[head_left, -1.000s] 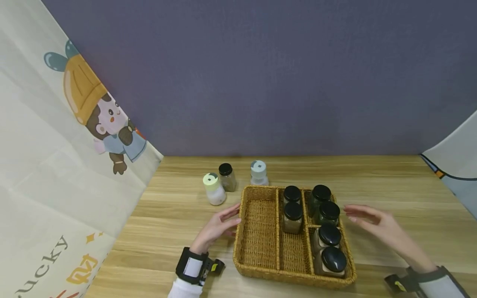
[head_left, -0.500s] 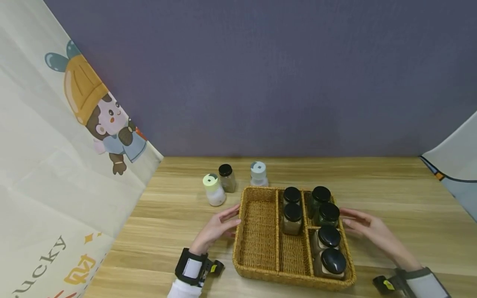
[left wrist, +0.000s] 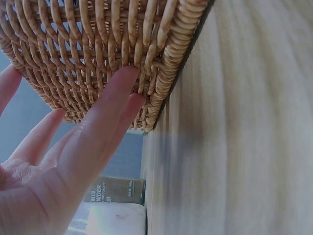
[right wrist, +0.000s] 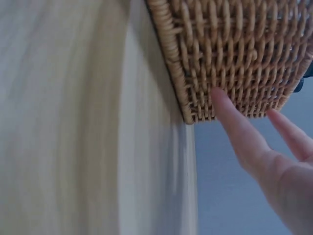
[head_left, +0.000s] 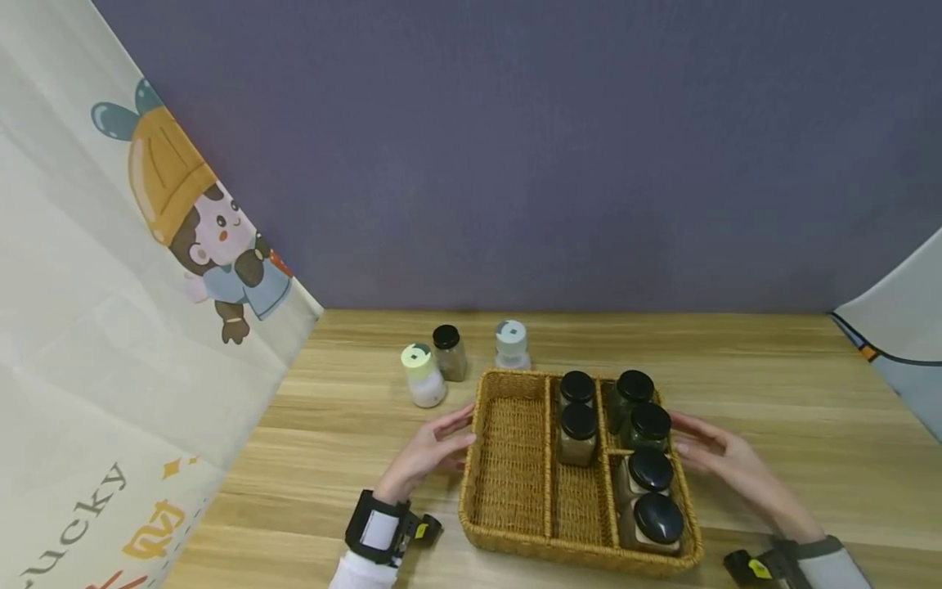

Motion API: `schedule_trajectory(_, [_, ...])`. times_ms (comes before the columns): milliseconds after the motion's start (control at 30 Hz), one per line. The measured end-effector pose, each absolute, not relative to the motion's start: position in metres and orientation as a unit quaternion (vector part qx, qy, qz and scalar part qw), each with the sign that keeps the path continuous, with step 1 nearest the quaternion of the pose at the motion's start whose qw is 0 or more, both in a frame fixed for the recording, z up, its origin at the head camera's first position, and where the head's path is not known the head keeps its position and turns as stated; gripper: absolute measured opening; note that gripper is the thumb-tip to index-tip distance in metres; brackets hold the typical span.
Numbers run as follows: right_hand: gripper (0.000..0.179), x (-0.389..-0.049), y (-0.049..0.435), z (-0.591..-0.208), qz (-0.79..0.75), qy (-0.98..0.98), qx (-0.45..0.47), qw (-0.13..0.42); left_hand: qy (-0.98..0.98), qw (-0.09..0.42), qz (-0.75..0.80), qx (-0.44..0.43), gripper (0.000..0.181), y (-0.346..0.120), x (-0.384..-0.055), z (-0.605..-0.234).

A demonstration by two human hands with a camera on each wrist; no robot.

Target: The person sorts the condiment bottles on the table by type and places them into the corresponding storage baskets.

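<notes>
Clearly, the left hand [head_left: 423,454] has straight fingers on the left wall of the basket [head_left: 581,552], gripping nothing; the basket sits on the table [head_left: 331,458] between both hands. Its weave looks stiff and rough, so unlikely to slip; jars [head_left: 577,442] in the middle and right sections probably weigh down that side. The right hand [head_left: 728,462], also ungripping, touches the right wall. Low on both side walls seems a sound hold. The basket stands upright, dividers running front to back, long axis seemingly side to side.
</notes>
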State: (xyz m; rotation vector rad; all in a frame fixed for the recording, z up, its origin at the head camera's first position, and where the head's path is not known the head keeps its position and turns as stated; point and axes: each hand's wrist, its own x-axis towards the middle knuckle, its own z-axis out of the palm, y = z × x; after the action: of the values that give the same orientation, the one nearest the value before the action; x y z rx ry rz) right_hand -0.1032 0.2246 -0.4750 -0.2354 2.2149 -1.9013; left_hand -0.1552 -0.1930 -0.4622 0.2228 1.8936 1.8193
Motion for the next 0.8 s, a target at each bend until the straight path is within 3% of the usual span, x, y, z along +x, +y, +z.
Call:
schedule_trajectory(333, [0.051,-0.106,0.228,-0.488,-0.772,0.608,-0.087,0.164,0.700,0.252,0.664,0.076,0.063,-0.193,-0.154,-0.461])
schedule_trajectory(667, [0.048,-0.111,0.236,-0.494,-0.803,0.521,-0.150,0.249,0.699,0.253,0.664,0.079,0.063,-0.193,-0.155,-0.461])
schedule_trajectory(800, [0.047,-0.109,0.237,-0.492,-0.779,0.556,-0.126,0.261,0.700,0.255,0.663,0.077,0.063,-0.194,-0.155,-0.460])
